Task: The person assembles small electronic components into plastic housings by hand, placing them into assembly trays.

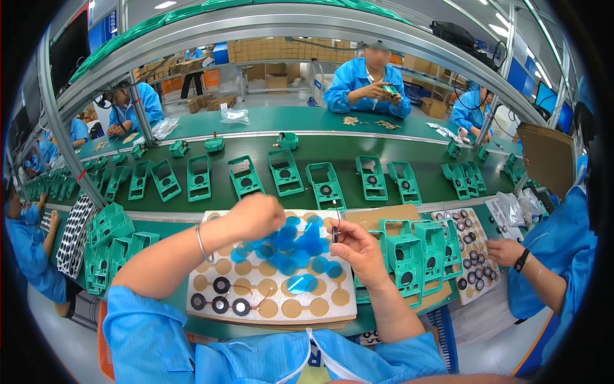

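My right hand (359,251) pinches a small round black speaker (335,234), held edge-on between thumb and fingers, with a thin wire rising above it. My left hand (252,219) is closed, knuckles up, at the far part of a white foam tray (203,269); its fingertips are hidden, so what they hold cannot be made out. Between the hands, translucent blue film discs (281,253) lie in a loose pile on the tray. Several black ring-shaped speakers (220,304) with thin wires rest at the tray's near left. Round cut-outs in the foam show brown underneath.
Green plastic housings (407,265) crowd the right of the tray, and more housings (110,224) are stacked on the left. A dark green conveyor (339,153) beyond carries a row of them. At right, a co-worker's hand (505,252) reaches beside another speaker tray (470,281).
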A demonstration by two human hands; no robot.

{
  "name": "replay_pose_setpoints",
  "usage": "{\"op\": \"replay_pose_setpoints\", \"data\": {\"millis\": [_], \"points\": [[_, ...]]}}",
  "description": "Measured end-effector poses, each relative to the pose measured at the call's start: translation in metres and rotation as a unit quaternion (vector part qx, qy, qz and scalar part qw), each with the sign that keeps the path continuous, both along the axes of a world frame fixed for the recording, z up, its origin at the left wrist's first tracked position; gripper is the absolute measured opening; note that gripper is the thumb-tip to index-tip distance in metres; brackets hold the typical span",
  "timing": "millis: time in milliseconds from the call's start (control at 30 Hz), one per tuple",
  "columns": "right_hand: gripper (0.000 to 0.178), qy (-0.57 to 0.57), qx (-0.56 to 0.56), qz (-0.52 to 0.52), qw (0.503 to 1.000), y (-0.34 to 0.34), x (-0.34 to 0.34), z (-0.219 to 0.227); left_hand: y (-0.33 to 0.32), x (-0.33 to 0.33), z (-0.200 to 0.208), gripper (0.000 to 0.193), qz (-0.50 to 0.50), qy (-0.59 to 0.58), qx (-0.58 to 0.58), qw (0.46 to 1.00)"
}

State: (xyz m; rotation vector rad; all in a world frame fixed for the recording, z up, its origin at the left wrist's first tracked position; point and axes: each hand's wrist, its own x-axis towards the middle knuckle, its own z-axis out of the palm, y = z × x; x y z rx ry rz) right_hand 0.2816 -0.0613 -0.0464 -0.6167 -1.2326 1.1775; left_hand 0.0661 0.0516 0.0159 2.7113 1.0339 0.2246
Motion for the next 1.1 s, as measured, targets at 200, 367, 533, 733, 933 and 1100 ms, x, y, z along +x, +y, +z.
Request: {"op": "replay_pose_setpoints", "data": {"millis": [200,367,533,733,933,1100], "points": [[0.044,-0.014,0.035,-0.084,0.996,0.003,-0.001,-0.006,0.114,0.027,-0.015,0.019,0.242,-0.197,-0.207,0.927],[0.044,-0.245,0.162,-0.279,0.914,0.005,0.003,-0.014,0.196,0.051,-0.099,0.016,0.352,-0.239,-0.339,0.839],[0.037,-0.259,0.171,-0.354,0.882,0.005,0.007,-0.018,0.229,0.074,-0.130,0.009,0.404,-0.178,-0.381,0.812],[0.033,-0.297,0.226,-0.401,0.837,0.014,0.008,-0.017,0.246,0.055,-0.117,0.020,0.392,-0.329,-0.515,0.687],[0.028,-0.285,0.213,-0.437,0.826,0.008,0.016,-0.012,0.116,0.028,-0.011,0.007,0.203,-0.337,-0.416,0.820],[0.031,-0.350,0.283,-0.395,0.801,0.000,-0.002,0.012,-0.005,0.014,0.003,0.027,0.097,-0.292,-0.490,0.816]]}}
